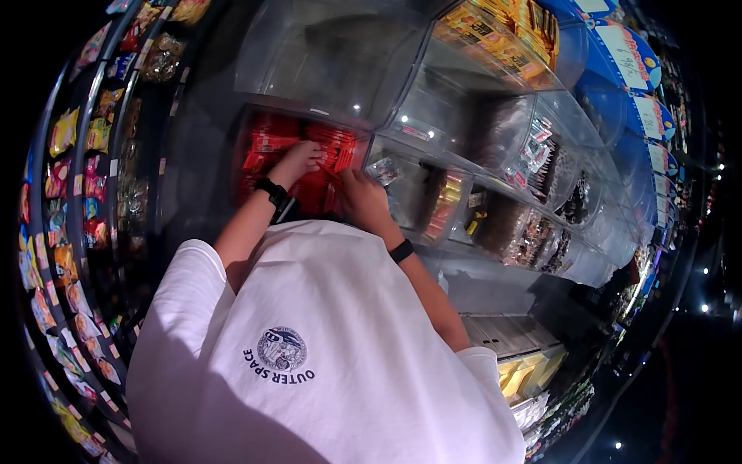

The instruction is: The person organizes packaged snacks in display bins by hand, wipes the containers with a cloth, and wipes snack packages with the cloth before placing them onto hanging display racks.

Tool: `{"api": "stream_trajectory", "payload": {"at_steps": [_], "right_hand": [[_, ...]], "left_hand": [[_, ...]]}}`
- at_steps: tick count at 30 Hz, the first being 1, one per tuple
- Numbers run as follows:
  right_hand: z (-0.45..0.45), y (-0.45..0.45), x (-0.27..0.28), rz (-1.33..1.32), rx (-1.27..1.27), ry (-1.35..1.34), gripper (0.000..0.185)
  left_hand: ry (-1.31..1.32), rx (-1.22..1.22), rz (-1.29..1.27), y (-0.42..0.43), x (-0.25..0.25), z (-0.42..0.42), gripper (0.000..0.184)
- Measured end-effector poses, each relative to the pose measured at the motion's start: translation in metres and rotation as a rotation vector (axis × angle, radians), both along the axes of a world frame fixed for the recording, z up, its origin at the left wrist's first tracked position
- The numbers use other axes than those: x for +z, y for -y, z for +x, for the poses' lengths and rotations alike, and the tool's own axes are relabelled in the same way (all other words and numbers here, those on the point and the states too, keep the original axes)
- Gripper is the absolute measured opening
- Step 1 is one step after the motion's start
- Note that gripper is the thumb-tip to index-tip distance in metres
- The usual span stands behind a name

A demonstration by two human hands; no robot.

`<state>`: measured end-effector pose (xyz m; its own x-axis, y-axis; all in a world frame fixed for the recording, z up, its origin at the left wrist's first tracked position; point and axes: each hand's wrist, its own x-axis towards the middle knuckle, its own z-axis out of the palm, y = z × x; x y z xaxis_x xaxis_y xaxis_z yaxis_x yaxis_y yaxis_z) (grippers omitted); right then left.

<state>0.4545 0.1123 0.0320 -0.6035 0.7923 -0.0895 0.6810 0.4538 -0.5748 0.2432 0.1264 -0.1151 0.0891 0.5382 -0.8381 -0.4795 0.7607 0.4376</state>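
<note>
Red snack packets (332, 139) stand in rows inside a clear plastic bin (251, 112), with more of them at its left side. My left hand (301, 160) reaches into the bin from the left, its bent fingers closed at the packets' edges. On the right, my right hand (363, 199) has its fingers pinched on a red packet at the front of the rows. Its palm side is hidden from me. A small silvery packet (384, 170) lies in the compartment just beyond the right hand.
Clear bins (456, 116) adjoin to the right, some holding yellow packets (502, 39) and several other wrapped snacks. Blue price signs (622, 54) line the far right. Shelves of bagged snacks (63, 131) run along the left. Below the bins, at lower right, sit yellow boxes (529, 371).
</note>
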Motion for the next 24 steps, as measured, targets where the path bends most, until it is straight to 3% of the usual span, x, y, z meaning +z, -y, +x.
{"api": "stream_trajectory", "payload": {"at_steps": [4,6,8,12,14,17,21,24], "right_hand": [[-0.025,-0.01,-0.014,0.256,0.079,0.176,0.025],[-0.033,-0.015,-0.017,0.238,0.076,0.216,0.024],[-0.036,-0.018,-0.016,0.178,0.103,0.283,0.022],[-0.036,-0.009,-0.031,0.181,0.079,0.221,0.028],[-0.035,-0.005,-0.041,0.185,0.068,0.195,0.033],[-0.038,-0.018,-0.057,0.211,0.106,0.232,0.038],[-0.05,-0.035,-0.076,0.228,0.122,0.506,0.039],[-0.055,-0.049,-0.091,0.177,0.15,0.625,0.036]], "left_hand": [[-0.254,-0.039,0.047,0.014,0.028,0.002,0.02],[-0.314,-0.077,0.052,0.021,0.035,-0.002,0.023],[0.058,-0.126,-0.023,0.029,0.054,-0.009,0.028],[0.529,0.111,-0.098,0.035,0.029,-0.012,0.033],[0.5,0.178,0.123,0.038,-0.003,-0.015,0.026],[0.28,0.288,0.021,0.024,-0.012,-0.005,0.018],[0.281,0.309,0.056,0.012,-0.003,0.013,0.009],[0.185,0.332,0.233,0.017,0.004,0.017,0.007]]}}
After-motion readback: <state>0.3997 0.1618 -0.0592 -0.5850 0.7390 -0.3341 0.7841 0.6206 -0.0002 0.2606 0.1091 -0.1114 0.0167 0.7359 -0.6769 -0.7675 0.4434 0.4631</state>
